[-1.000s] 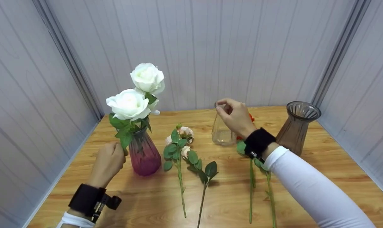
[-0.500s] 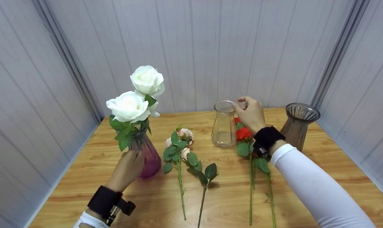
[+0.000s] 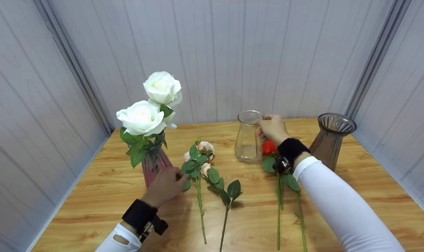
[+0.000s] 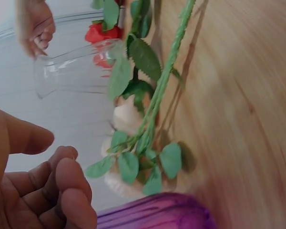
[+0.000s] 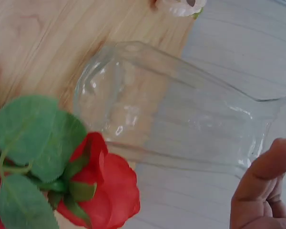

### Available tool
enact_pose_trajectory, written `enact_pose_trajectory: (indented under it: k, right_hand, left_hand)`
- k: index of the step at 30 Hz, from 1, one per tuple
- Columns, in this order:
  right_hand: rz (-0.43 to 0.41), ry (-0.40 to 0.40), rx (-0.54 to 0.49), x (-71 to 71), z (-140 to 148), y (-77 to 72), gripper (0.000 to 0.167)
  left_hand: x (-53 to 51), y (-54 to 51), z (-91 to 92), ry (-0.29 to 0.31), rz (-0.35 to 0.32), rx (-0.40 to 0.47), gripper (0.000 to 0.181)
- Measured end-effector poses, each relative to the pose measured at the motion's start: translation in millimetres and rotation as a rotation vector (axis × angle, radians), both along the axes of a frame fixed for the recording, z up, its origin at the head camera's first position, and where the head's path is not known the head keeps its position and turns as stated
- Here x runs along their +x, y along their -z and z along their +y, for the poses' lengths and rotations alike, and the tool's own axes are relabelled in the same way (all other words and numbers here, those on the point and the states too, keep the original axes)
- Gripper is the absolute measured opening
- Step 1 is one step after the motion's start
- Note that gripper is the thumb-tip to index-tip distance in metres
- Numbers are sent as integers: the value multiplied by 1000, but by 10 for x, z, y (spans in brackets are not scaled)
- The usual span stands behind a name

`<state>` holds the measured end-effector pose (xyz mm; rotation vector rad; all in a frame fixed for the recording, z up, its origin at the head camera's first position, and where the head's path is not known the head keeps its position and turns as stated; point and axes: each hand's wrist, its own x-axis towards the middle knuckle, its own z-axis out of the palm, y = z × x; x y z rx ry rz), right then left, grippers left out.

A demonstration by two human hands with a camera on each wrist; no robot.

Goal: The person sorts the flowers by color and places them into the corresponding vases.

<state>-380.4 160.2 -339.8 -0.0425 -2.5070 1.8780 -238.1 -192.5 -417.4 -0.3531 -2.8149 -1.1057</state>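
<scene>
A gap runs between the pale roses (image 3: 207, 147) and the clear vase (image 3: 247, 144) — a red rose (image 3: 269, 148) crowds its right side.

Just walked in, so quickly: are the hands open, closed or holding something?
Left hand: open, fingers loosely curled, holding nothing.
Right hand: at the neck of the clear vase; whether it grips cannot be told.

Left hand (image 4: 38, 188) near pale flowers (image 4: 127, 117) and a purple vase (image 4: 157, 213).
Its thumb stands apart from bent fingers; green stems (image 4: 174, 52) slant over the wooden tabletop (image 4: 248, 105). Beyond, the right hand (image 4: 35, 24) is at a clear vase's (image 4: 71, 74) mouth, red petals (image 4: 102, 33) near the base.
</scene>
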Motion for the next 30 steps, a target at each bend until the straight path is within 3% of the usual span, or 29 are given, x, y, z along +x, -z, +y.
enact_pose_trajectory:
  k: [7,11,14,17,23,30]
  right_hand:
    - [-36,8,-134,-25,-84,-18,35]
    - [-50,48,-185,-39,-99,-14,15]
    - [-52,63,-226,-45,-105,-11,8]
    - [-52,70,-255,-40,-115,-7,8]
    - [-29,69,-257,-27,-129,4,12]
    - [-10,75,-245,-19,-118,28,17]
  left_hand:
    - [-136,137,112,49,-37,-8,37]
    - [-218,205,194,25,-141,-1,46]
    - [-273,242,271,-20,-188,-3,38]
    - [-311,276,339,-69,-218,-6,28]
    - [-366,322,414,-140,-251,24,25]
    - [-397,359,459,-168,-267,101,16]
